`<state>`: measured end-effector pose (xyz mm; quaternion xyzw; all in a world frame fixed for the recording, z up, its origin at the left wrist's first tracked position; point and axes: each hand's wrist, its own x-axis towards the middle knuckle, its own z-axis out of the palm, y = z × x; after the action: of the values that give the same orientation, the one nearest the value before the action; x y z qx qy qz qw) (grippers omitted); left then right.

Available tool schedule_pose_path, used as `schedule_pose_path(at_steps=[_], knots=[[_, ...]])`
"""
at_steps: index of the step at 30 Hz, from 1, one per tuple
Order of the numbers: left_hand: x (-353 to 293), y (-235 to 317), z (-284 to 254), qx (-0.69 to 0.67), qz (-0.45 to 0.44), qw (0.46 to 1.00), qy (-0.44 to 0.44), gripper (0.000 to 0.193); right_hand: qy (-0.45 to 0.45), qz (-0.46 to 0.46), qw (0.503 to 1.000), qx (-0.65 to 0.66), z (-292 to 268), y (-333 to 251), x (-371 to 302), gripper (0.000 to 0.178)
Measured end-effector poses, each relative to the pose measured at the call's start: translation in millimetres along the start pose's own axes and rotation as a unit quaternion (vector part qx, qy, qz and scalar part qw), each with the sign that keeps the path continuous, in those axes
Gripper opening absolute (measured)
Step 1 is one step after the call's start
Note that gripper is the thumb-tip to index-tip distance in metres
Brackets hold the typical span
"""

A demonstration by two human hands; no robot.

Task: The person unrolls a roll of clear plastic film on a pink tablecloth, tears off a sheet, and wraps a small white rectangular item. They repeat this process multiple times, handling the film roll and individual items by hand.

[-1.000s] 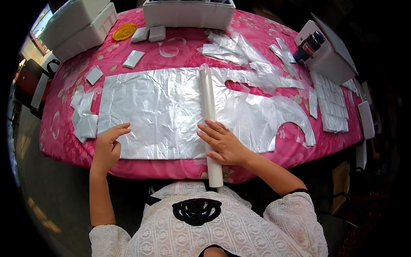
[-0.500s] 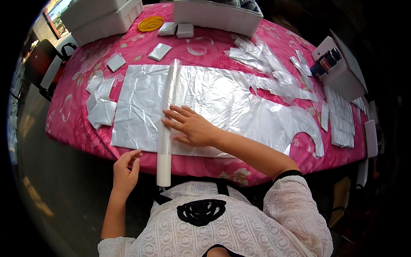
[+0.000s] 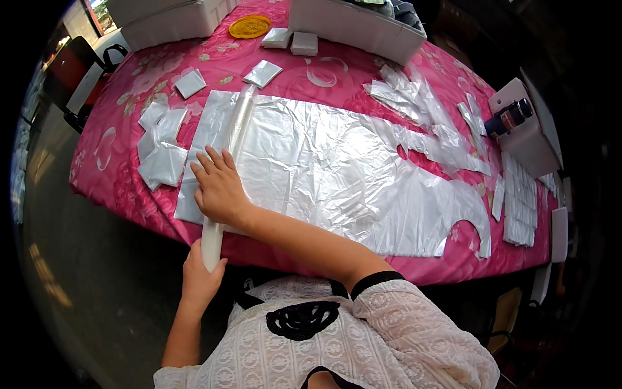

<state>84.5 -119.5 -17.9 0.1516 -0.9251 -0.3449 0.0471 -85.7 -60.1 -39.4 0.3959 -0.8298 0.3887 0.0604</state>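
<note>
A large, thin, silvery-white plastic sheet lies spread over the table, with curved cut-outs at its right end. Across its left part rests a long roll of translucent plastic film, slightly tilted, its near end jutting past the table edge. My left hand is closed round that near end. On the roll's middle lies my right hand, palm down with its fingers spread, covering part of the roll. The sheet's left edge shows as a narrow strip beyond the roll.
Folded plastic packets sit left of the sheet, with others behind it. White foam boxes and a yellow disc stand at the back. Crumpled film, a dark bottle and stacked plastic strips are at right.
The roll has moved left across the sheet, near its left edge, with my right hand moving along. My left hand, empty before, has taken hold of the roll's near end.
</note>
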Motion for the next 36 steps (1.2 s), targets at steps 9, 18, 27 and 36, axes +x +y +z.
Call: schedule_pose_path(at_steps=[9, 18, 27, 36], knots=[[-10, 36, -2, -0.632, -0.121, 0.715, -0.274, 0.059, 0.092, 0.246, 0.774, 0.576, -66, -13, -13, 0.08], [25, 59, 30, -0.736, -0.065, 0.288, -0.609, 0.056, -0.014, 0.103, 0.625, 0.774, -174, -16, -54, 0.067], [21, 113, 23, -0.431, -0.038, 0.762, -0.482, 0.026, 0.109, 0.164, 0.658, 0.727, -198, -5, -95, 0.048], [19, 135, 41, -0.325, -0.059, 0.849, -0.412, 0.036, 0.148, 0.229, 0.703, 0.656, -194, 5, -117, 0.044]])
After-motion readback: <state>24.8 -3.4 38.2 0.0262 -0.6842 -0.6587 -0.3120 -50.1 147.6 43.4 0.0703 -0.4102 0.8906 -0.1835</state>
